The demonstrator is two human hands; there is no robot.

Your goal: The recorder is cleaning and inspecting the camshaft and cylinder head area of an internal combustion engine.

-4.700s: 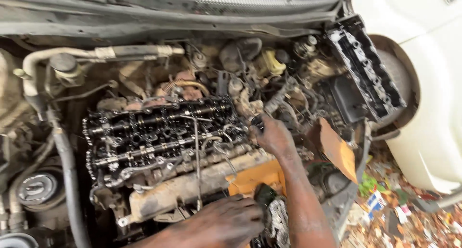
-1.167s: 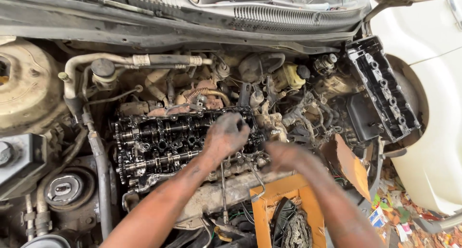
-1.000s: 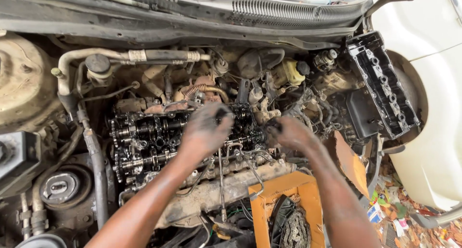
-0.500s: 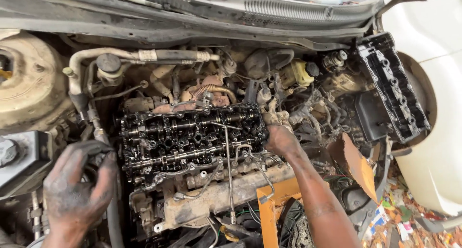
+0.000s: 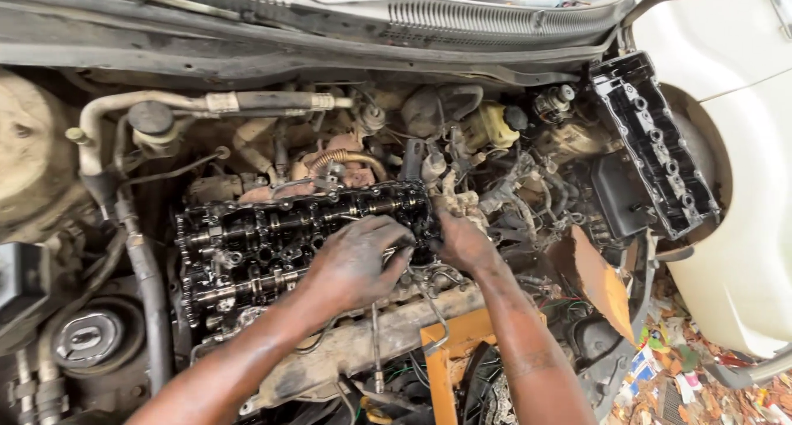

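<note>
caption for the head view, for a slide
Two greasy hands, left hand and right hand, rest on an exposed cylinder head.

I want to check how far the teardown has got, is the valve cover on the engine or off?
Off. The cylinder head lies bare under both hands, camshafts showing, and the black valve cover leans at the bay's right edge.

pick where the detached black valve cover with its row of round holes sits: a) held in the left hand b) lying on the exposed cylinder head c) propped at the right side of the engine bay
c, since the detached black valve cover leans at the right edge of the bay, while both the left hand and the right hand rest on the exposed oily cylinder head.
</note>
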